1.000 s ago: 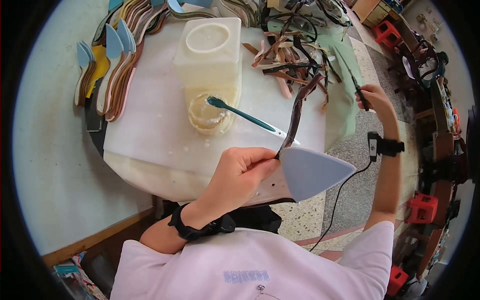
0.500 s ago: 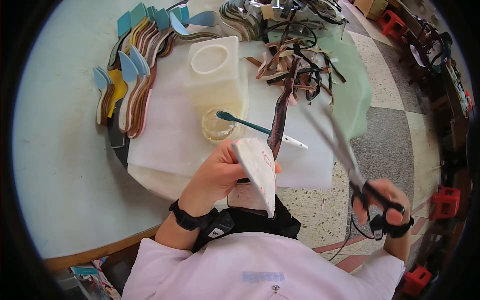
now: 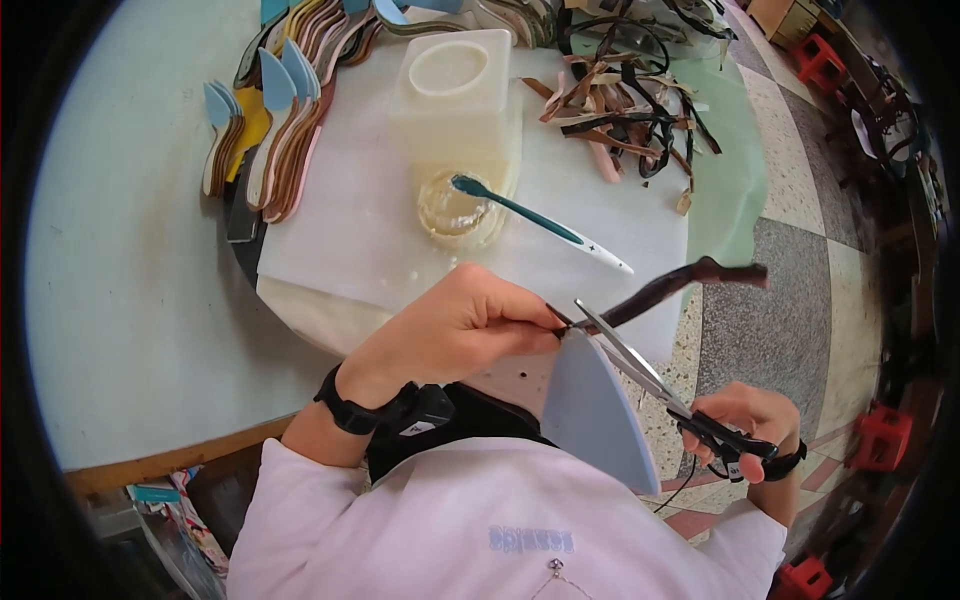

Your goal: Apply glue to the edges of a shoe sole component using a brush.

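While the right grip [image 3: 742, 418] holds scissors [image 3: 672, 397], the left grip [image 3: 475, 318] pinches a blue piece [image 3: 592, 420] extending down rightward.

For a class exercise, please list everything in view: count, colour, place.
Blue piece: 1, pale blue, held in left hand
Strip: 1, dark, running right from left hand
Scissors: 1, silver and black, in right hand
Pot: 1, cream, centre
Container: 1, whitish, behind pot
Toothbrush: 1, green and white, head at pot
Stacked pieces: many, multicoloured, upper left
Scraps: many, black, brown, pink, upper right
Sheet: 1, pale green, beside scraps
Table: 1, white, left
Stools: 3, red, right
Wristbands: 2, black, wrists
Shirt: 1, pale pink, bottom
Left hand: 1, bare, pinching piece
Right hand: 1, bare, gripping scissors
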{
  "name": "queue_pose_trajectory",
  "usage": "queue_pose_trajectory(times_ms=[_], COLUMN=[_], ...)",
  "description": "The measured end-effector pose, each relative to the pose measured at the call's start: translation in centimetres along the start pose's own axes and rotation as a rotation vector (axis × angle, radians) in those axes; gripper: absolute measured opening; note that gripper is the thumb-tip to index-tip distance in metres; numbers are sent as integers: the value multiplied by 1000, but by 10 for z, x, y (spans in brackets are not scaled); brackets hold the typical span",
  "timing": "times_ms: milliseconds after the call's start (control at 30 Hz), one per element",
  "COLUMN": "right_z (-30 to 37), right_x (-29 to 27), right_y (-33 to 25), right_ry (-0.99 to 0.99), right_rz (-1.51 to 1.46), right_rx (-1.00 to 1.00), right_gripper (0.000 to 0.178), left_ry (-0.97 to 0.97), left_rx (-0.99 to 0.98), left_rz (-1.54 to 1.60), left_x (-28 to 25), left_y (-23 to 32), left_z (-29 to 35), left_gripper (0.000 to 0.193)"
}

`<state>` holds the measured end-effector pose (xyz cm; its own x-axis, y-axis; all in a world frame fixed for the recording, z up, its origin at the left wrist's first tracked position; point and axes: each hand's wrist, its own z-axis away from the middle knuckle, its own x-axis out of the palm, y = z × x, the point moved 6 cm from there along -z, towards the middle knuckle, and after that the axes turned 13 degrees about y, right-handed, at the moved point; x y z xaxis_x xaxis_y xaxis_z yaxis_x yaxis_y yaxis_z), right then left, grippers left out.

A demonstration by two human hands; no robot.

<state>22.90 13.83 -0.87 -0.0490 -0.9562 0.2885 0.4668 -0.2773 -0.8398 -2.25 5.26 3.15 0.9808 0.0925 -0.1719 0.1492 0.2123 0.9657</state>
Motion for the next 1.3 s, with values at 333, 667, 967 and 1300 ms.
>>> queue_pose_trajectory(times_ms=[333, 667, 967, 1300], right_z=[-16, -28, -34, -38], right_x=[8, 16, 20, 15], right_y=[-5, 0, 20, 23], right_ry=[22, -1, -123, -100], right_rz=[222, 186, -201, -140], right_rx=[-202, -234, -91, -149], right_gripper=[65, 47, 46, 53], left_ry=[-66, -191, -263, -307], left_rx=[107, -132, -202, -301], left_rz=[-5, 281, 303, 296], left_x=[-1, -1, 0, 2], left_y=[-1, -10, -11, -16], left_z=[3, 1, -3, -9], left_gripper=[22, 19, 18, 19])
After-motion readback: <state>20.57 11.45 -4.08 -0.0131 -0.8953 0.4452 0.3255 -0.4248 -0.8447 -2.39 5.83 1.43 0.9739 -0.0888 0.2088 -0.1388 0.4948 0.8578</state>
